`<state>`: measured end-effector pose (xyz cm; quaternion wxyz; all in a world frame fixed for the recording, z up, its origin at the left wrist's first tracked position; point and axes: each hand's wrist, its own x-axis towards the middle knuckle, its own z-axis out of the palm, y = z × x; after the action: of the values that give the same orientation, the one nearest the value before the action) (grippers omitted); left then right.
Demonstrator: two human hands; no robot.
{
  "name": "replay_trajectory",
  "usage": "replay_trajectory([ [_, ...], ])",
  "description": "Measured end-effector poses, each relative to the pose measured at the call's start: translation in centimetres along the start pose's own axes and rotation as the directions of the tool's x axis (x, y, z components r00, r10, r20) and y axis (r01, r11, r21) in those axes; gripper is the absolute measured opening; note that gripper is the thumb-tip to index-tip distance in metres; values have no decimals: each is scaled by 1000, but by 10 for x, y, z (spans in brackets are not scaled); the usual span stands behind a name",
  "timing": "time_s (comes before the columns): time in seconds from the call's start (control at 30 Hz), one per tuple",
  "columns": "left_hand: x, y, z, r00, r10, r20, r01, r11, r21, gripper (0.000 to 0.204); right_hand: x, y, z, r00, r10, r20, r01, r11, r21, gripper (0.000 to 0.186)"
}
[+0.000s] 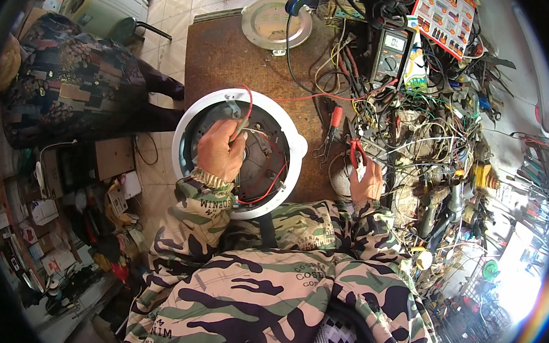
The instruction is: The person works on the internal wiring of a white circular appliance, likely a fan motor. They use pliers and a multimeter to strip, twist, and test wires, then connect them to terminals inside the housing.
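My left hand [221, 148] grips a red-lead test probe [242, 124] over a round white-rimmed appliance housing [288, 178], with red and pale wires inside its dark interior. My right hand [365, 177] is closed on red-handled pliers [354, 146] at the right of the housing, beside a pale round object it partly hides. A red-handled screwdriver [335, 117] lies just above the pliers, near dark scissors. A multimeter [390, 56] with a lit display stands at the upper right, a red lead running from it across the bench.
A wooden bench [211, 59] carries a round metal plate [276, 22] at the back. Dense wires, tools and a colourful sheet [441, 11] crowd the right. Another person in a dark patterned garment [74, 89] stands at upper left. Shelves of clutter [58, 229] fill the lower left.
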<state>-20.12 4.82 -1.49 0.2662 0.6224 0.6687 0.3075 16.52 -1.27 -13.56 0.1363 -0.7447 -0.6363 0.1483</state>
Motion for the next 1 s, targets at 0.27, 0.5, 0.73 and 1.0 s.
replay_trajectory([
  [0.27,-9,-7,-3,992,105,76,-100,993,-59,19,-32,-4,6,977,192,89,-200,976,84,58],
  [0.5,-7,-7,-1,997,44,66,-41,998,-42,20,-49,-25,8,983,173,54,-177,980,86,57],
  [0.73,-7,-8,-4,988,126,91,-123,991,-43,19,-68,-41,7,966,231,113,-241,966,91,54],
  [1.0,-3,-7,-6,989,95,116,-87,993,-77,19,-83,-50,11,960,226,165,-244,965,100,51],
])
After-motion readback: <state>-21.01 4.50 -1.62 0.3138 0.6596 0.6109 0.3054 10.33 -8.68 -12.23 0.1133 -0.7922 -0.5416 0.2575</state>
